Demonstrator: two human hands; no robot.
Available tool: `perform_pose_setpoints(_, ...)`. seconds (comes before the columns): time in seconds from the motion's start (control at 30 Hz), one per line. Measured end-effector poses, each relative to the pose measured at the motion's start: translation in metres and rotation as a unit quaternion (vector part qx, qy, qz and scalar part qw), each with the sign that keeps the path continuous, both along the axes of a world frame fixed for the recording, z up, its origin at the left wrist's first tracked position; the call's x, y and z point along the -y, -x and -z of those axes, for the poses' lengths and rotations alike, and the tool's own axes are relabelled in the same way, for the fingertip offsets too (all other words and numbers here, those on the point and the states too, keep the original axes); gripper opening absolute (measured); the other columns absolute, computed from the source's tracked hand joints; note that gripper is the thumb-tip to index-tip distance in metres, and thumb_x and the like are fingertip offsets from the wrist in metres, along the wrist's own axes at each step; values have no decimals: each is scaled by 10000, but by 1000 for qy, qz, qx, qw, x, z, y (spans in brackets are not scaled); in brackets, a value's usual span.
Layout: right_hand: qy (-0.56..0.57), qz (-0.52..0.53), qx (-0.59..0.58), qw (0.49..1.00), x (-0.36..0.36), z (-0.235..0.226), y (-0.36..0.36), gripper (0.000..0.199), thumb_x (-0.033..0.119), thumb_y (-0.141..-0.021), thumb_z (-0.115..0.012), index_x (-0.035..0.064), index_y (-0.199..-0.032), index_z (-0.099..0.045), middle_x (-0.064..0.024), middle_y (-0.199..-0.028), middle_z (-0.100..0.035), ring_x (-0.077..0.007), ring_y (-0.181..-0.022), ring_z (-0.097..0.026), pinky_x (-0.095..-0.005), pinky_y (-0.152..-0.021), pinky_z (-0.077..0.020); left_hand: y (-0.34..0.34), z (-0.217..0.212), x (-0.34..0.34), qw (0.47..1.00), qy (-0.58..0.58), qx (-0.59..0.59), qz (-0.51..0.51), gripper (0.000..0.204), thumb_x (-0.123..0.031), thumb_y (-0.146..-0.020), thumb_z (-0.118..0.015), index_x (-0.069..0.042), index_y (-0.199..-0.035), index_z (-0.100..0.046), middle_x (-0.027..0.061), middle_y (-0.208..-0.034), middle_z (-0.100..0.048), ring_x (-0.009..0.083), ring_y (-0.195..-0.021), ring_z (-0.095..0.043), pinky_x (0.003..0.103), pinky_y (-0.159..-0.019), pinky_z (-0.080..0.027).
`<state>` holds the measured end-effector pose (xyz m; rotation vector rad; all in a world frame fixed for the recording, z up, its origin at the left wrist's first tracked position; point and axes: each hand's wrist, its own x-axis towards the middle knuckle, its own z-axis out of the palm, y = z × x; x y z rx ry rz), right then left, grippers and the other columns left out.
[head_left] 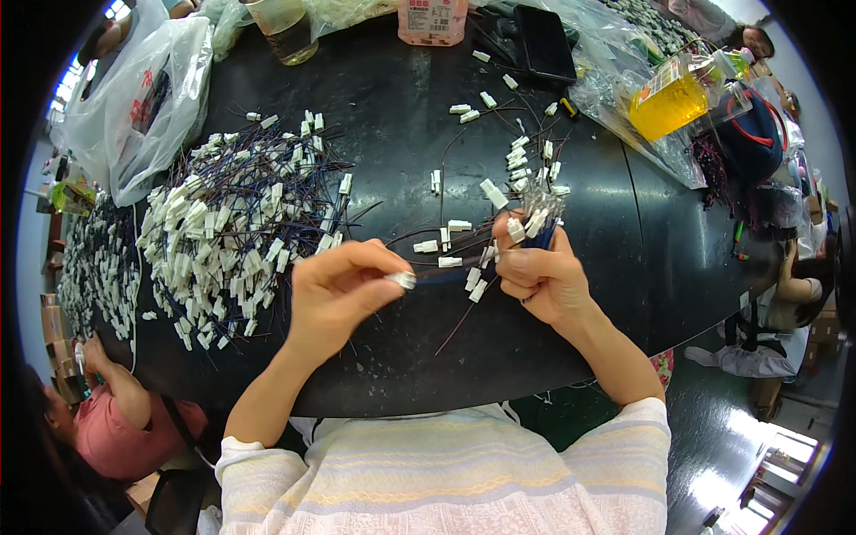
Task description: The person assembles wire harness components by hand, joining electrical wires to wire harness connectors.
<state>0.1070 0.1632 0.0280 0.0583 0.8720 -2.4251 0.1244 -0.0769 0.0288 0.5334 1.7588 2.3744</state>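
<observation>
My left hand pinches a small white plastic connector between thumb and fingertips, over the near middle of the black table. To its right, my right hand is closed round a bundle of dark wires with bare silvery ends; a white connector shows at its fingers. Several white connectors with thin leads lie between and beyond the hands, one of them between the two. Left of my left hand spreads a large heap of white connectors on dark wires.
Plastic bags lie at the far left, near a clear cup. A black phone, a bottle of yellow liquid and a dark blue bag sit at the far right. A person in pink works at left.
</observation>
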Motion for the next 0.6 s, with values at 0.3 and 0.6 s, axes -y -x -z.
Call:
perform_pose_setpoints(0.3, -169, -129, -2, 977, 18, 6, -5, 164, -5, -754, -620, -25, -908, -566, -98, -609, -548, -47, -399, -343, -198, -357, -205, -7, 1, -19, 923, 255, -268, -110, 194, 53, -643, -699, 3, -812, -617, 92, -765, -628, 188, -646, -567, 263, -534, -445)
perform_pose_setpoints(0.6, -145, -86, -3, 986, 21, 9, -8, 117, 17, -769, -629, -11, -864, -566, -122, -623, -571, -38, -392, -340, -195, -356, -204, -11, 12, -27, 888, 288, -311, -177, 201, 65, -625, -707, 18, -792, -606, 111, -740, -615, 220, -622, -578, 277, -523, -454)
